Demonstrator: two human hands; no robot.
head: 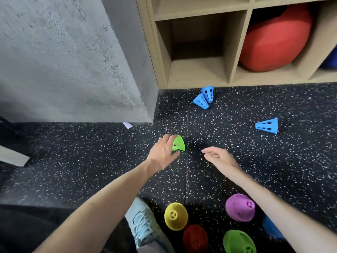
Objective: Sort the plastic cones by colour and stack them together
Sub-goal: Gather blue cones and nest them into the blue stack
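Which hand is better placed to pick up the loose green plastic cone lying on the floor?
The left hand. Its fingers already lie over the green plastic cone, touching its side. The right hand hovers apart, loosely curled, holding nothing.

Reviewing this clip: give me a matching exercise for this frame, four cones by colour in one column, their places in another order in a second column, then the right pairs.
Cones:
1. yellow cone
2. purple cone
3. lone blue cone
4. far green cone

Places:
A. under the left hand
B. lying alone at right
C. beside the shoe
D. under the right forearm

Pairs: 1-C, 2-D, 3-B, 4-A
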